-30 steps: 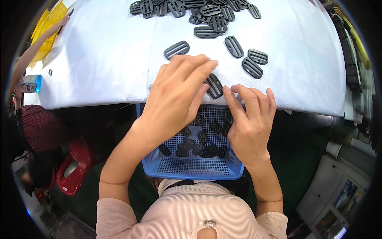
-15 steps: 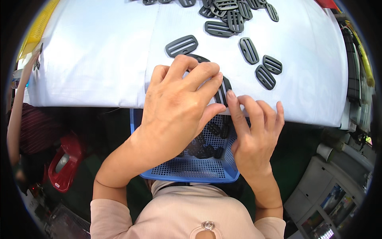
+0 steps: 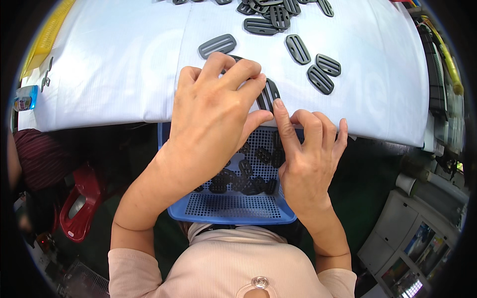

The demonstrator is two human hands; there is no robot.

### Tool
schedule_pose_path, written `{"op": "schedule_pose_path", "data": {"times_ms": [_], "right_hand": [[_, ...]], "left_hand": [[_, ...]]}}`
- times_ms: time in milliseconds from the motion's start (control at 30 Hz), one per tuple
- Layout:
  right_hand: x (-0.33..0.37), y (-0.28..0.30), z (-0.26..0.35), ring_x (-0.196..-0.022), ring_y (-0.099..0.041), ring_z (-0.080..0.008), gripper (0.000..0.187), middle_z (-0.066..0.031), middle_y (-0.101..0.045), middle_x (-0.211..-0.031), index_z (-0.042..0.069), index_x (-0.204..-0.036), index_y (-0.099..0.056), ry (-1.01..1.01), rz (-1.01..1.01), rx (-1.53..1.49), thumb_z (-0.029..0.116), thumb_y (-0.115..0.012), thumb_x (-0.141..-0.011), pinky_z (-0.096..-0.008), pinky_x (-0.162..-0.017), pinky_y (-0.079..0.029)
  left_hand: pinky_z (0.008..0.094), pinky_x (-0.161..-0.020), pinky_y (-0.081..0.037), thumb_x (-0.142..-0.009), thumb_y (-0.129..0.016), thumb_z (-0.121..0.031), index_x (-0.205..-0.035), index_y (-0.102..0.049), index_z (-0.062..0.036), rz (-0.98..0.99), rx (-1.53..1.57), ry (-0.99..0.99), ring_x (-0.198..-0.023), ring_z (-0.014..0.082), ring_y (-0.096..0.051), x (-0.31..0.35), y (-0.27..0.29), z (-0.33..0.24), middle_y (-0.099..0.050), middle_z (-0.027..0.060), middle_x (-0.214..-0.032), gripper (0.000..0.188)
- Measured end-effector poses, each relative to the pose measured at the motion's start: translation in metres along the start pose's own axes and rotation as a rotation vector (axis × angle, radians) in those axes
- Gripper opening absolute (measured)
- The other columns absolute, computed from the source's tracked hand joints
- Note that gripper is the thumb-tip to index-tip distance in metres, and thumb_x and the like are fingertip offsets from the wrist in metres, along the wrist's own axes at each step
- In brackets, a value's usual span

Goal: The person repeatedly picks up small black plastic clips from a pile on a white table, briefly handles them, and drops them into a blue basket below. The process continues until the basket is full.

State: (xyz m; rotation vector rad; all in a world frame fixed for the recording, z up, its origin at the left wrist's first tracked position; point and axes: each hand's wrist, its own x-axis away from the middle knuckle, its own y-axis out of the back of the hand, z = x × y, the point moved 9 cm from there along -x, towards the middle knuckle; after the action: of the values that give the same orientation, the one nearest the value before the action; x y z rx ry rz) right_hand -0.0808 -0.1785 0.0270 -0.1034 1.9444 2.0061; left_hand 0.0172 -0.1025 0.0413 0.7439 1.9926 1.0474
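Note:
My left hand (image 3: 211,107) arches over the near edge of the table, its thumb and index finger closed at the left side of a black plastic slider buckle (image 3: 269,94). Another dark buckle lies partly hidden under its other fingers. My right hand (image 3: 310,151) has its index fingertip against the buckle's right edge, while the remaining fingers are spread apart and its thumb is mostly hidden. Below both hands, a blue plastic basket (image 3: 228,218) holds several small black parts (image 3: 243,181). A single grey-black buckle (image 3: 217,45) rests just beyond my left fingers.
More slider buckles (image 3: 280,17) are heaped at the far side of the white-covered table (image 3: 119,64). Three loose buckles (image 3: 320,79) lie to the right. At the left are a yellow basket (image 3: 47,37), a small blue packet (image 3: 26,98) and a red chair (image 3: 82,203).
The whole view has shifted slightly, so table, buckles and hands appear higher and further left. Both hands keep much the same grip and touch on the buckle. More of the basket's contents show.

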Motion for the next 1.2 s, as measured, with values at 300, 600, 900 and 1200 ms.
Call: {"op": "schedule_pose_path", "data": {"times_ms": [300,600,900,1200], "right_hand": [[-0.024,-0.011,0.001,-0.120,-0.052,-0.0249,0.075,-0.0011,-0.053,-0.117,0.020,-0.140,-0.064,0.018,-0.012,0.045,-0.010,-0.063,-0.072,-0.0684,-0.110,-0.028],[-0.012,-0.002,0.001,-0.116,-0.054,-0.0281,0.044,-0.0036,-0.056,-0.115,0.013,-0.130,-0.068,0.067,-0.042,0.043,0.012,-0.062,-0.087,-0.0750,-0.104,-0.029],[0.007,0.010,0.001,-0.125,-0.052,-0.0296,0.044,-0.0050,-0.057,-0.122,0.015,-0.127,-0.070,0.041,-0.026,0.033,0.006,-0.062,-0.085,-0.0747,-0.107,-0.027],[0.011,0.026,-0.034,-0.114,-0.058,-0.0285,0.050,-0.0069,-0.061,-0.121,0.009,-0.127,-0.069,-0.046,-0.109,-0.095,-0.003,-0.061,-0.080,-0.0578,-0.108,-0.037]], "left_hand": [[0.0377,-0.083,-0.042,-0.077,-0.082,-0.023,-0.112,-0.072,-0.0055,-0.020,-0.021,-0.004,-0.109,0.0245,-0.057,0.003,0.001,0.000,-0.066,0.0025,-0.116,0.040],[0.0397,-0.084,-0.043,-0.077,-0.081,-0.026,-0.113,-0.073,-0.0067,-0.016,-0.013,-0.016,-0.110,0.0242,-0.057,0.002,-0.001,0.001,-0.066,0.0014,-0.116,0.041],[0.0380,-0.083,-0.041,-0.079,-0.081,-0.030,-0.111,-0.072,-0.0086,-0.045,-0.090,-0.042,-0.110,0.0234,-0.057,0.003,0.003,-0.001,-0.066,0.0008,-0.116,0.040],[0.0387,-0.087,-0.043,-0.080,-0.079,-0.028,-0.112,-0.074,-0.0102,-0.027,0.055,-0.284,-0.107,0.0240,-0.059,-0.008,0.006,-0.001,-0.069,0.0030,-0.115,0.037]]}}
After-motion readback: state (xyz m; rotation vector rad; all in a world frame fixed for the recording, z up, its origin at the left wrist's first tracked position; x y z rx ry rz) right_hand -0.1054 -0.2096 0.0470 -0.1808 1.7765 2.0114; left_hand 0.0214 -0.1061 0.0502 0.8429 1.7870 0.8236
